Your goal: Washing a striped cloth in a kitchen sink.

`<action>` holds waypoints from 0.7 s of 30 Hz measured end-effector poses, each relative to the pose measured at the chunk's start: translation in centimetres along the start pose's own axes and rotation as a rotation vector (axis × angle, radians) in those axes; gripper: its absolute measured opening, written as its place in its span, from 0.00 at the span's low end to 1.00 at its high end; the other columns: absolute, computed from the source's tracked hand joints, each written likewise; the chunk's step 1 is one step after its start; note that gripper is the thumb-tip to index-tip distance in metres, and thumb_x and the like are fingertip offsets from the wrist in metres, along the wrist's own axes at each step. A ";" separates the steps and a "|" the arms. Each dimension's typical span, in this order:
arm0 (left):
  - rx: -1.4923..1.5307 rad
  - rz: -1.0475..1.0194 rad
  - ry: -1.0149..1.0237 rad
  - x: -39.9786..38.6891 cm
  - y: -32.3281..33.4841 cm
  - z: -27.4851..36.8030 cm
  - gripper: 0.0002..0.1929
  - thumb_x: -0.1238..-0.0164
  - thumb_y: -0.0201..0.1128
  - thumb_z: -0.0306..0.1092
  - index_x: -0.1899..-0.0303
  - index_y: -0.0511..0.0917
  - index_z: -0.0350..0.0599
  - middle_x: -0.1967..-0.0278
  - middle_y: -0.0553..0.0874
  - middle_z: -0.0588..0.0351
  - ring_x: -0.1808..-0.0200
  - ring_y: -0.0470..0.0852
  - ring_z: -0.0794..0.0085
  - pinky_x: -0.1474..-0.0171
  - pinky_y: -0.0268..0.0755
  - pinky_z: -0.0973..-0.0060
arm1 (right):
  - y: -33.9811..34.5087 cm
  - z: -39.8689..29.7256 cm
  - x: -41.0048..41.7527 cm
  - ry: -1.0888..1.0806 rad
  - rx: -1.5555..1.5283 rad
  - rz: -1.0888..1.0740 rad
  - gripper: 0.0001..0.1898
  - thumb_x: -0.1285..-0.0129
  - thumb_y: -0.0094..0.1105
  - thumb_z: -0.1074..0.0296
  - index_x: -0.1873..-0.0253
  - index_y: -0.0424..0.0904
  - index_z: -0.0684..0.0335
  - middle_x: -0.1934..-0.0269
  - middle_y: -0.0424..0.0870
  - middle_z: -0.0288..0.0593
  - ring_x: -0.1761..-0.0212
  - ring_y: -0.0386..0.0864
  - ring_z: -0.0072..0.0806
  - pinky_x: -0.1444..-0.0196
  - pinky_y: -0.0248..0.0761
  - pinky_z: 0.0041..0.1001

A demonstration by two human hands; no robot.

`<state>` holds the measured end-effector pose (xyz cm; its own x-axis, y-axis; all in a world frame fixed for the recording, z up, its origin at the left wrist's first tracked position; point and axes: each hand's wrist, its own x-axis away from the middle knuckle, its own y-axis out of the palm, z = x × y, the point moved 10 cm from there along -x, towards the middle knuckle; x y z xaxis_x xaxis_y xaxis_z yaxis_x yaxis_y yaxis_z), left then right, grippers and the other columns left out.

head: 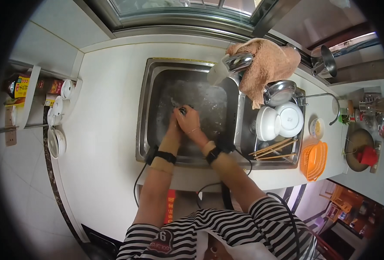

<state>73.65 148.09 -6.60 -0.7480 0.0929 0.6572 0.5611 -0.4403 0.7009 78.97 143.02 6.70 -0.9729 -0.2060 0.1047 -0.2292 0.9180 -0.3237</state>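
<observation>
Both my hands are together over the left half of a stainless steel sink basin. The basin's bottom looks wet, with whitish specks. My right hand is curled over a small dark, shiny object, too small to name. Mostly covered by the right one, my left hand touches it; its fingers are hidden. A clear or shiny bit shows just beyond the fingertips. A chrome faucet with a pale spout piece reaches over the basin's far right corner.
A peach towel drapes behind the faucet. White bowls, a metal bowl and chopsticks fill the side basin. An orange basket and a small bowl stand right of it. Cables trail from my wrist straps.
</observation>
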 end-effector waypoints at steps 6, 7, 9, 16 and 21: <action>-0.509 0.504 0.228 4.0 -1.0 3.7 0.14 0.35 0.51 0.37 0.63 0.77 0.34 0.68 0.80 0.54 0.67 0.79 0.68 0.63 0.71 0.69 | -0.6 8.8 -3.2 0.298 0.191 0.133 0.18 0.43 0.55 0.55 0.69 0.78 0.69 0.69 0.80 0.60 0.64 0.79 0.54 0.64 0.72 0.40; -0.683 0.467 0.285 4.3 -0.1 4.6 0.14 0.36 0.53 0.37 0.65 0.77 0.33 0.72 0.80 0.54 0.70 0.79 0.68 0.64 0.70 0.68 | 0.4 10.8 -3.3 0.351 0.413 0.009 0.17 0.42 0.53 0.55 0.66 0.78 0.67 0.68 0.81 0.59 0.62 0.80 0.53 0.62 0.73 0.41; -0.864 0.437 0.328 5.3 1.2 5.9 0.12 0.38 0.55 0.36 0.66 0.76 0.34 0.74 0.79 0.57 0.70 0.78 0.72 0.66 0.69 0.68 | 0.7 15.2 -3.6 0.407 0.629 -0.105 0.17 0.40 0.51 0.56 0.63 0.78 0.66 0.66 0.81 0.59 0.60 0.80 0.52 0.60 0.74 0.41; -1.226 0.527 0.648 7.7 1.6 9.9 0.14 0.40 0.61 0.37 0.63 0.77 0.31 0.70 0.82 0.52 0.67 0.79 0.74 0.62 0.69 0.73 | 5.2 18.8 -3.9 0.234 0.897 -0.333 0.13 0.34 0.43 0.67 0.47 0.71 0.57 0.59 0.81 0.57 0.56 0.80 0.51 0.59 0.76 0.43; -1.234 0.491 0.637 7.9 1.5 9.3 0.17 0.42 0.62 0.41 0.61 0.78 0.33 0.67 0.83 0.44 0.63 0.81 0.59 0.58 0.70 0.67 | 4.1 19.6 -5.6 0.186 0.986 -0.285 0.11 0.37 0.46 0.70 0.51 0.74 0.60 0.57 0.81 0.57 0.56 0.81 0.49 0.60 0.77 0.41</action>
<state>71.91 156.47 2.26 -0.7860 -0.5434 0.2950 0.3924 -0.8071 -0.4411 82.92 141.35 -13.63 -0.8785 -0.2390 0.4137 -0.4531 0.1420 -0.8801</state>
